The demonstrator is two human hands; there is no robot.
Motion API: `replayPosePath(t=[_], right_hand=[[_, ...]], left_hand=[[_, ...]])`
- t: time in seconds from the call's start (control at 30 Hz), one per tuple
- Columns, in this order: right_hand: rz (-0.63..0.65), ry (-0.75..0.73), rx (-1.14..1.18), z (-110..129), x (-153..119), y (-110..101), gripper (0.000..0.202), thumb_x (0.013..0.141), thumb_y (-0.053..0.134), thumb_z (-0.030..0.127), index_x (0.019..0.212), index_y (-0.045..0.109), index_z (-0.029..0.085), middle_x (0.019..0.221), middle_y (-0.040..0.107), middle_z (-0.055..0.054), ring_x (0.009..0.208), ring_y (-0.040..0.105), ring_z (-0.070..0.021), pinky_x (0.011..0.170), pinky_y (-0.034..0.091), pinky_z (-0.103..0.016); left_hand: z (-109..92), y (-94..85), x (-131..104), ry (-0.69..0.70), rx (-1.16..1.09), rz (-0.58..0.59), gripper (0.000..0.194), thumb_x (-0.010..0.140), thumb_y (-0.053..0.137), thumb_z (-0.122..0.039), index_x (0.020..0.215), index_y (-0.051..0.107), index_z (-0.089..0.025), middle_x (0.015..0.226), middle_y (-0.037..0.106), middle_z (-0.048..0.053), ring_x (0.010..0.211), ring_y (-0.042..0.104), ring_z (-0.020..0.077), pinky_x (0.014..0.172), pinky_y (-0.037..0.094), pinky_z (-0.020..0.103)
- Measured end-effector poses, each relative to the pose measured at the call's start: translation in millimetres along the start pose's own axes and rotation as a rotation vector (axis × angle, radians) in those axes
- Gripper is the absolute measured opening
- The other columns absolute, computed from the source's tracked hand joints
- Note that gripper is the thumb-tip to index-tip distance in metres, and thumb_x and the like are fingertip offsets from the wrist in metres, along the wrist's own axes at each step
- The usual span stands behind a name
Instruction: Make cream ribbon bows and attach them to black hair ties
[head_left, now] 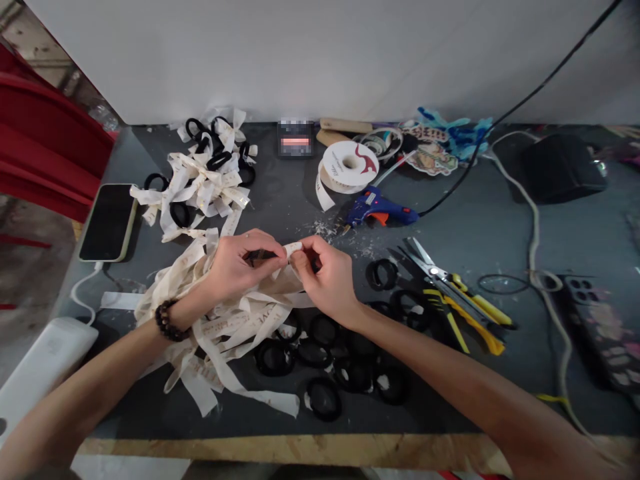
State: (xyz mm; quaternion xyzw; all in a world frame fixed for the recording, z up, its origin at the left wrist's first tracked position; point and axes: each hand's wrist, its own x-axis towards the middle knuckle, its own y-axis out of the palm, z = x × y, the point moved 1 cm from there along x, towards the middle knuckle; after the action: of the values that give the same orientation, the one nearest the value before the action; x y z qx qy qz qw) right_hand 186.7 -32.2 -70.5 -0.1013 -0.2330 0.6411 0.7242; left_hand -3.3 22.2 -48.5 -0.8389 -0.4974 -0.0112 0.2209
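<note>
Between my two hands a short piece of white printed ribbon [293, 249] is pinched, above the middle of the table. My left hand [245, 263] closes thumb and fingertips on its left end; a bit of something dark shows behind those fingers. My right hand [327, 277] grips the right end, fingers curled. Under my left hand lies a loose heap of cut cream ribbon strips [220, 340] with printed lettering. Several black hair ties [324, 398] are spread below my right hand, some with white bits stuck on. Farther back left sits a pile of ribbon bows on black hair ties [205, 183].
A blue glue gun [383, 208] with a black cable lies behind my right hand, near a ribbon spool [345, 175]. Scissors [437, 273] and yellow-handled cutters [480, 307] lie to the right. A phone [109, 223] and white power bank [47, 373] are at left.
</note>
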Motion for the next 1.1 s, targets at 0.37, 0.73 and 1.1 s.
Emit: replayPosePath(t=[0.37,0.73,1.1], right_hand=[[0.056,0.030,0.092,3.6,2.2,-0.7,0.015,0.095,0.067,0.036,0.087,0.066,0.023,0.070,0.070,0.002,0.060,0.063,-0.0144,0.061,0.048,-0.028],[0.106,0.022,0.092,2.9,2.1,0.1,0.012,0.093,0.064,0.032,0.085,0.064,0.023,0.069,0.068,0.003,0.060,0.062,-0.0133,0.062,0.047,-0.026],[0.061,0.055,0.157,5.6,-0.6,-2.9,0.018,0.094,0.071,0.039,0.090,0.073,0.022,0.073,0.070,0.002,0.064,0.062,-0.0135,0.059,0.044,-0.025]], left_hand=[[-0.4,-0.6,-0.5,-0.107,-0.045,0.000,0.017,0.095,0.074,-0.033,0.092,0.071,-0.017,0.082,0.070,0.004,0.062,0.057,0.0106,0.055,0.045,0.023],[-1.0,0.2,-2.0,-0.135,-0.046,-0.001,0.017,0.099,0.069,-0.034,0.094,0.065,-0.018,0.075,0.063,0.000,0.059,0.051,0.0095,0.051,0.039,0.023],[6.2,1.4,-4.1,-0.031,-0.086,-0.026,0.023,0.093,0.077,-0.028,0.105,0.058,-0.021,0.091,0.069,0.004,0.075,0.066,0.0148,0.061,0.049,0.026]])
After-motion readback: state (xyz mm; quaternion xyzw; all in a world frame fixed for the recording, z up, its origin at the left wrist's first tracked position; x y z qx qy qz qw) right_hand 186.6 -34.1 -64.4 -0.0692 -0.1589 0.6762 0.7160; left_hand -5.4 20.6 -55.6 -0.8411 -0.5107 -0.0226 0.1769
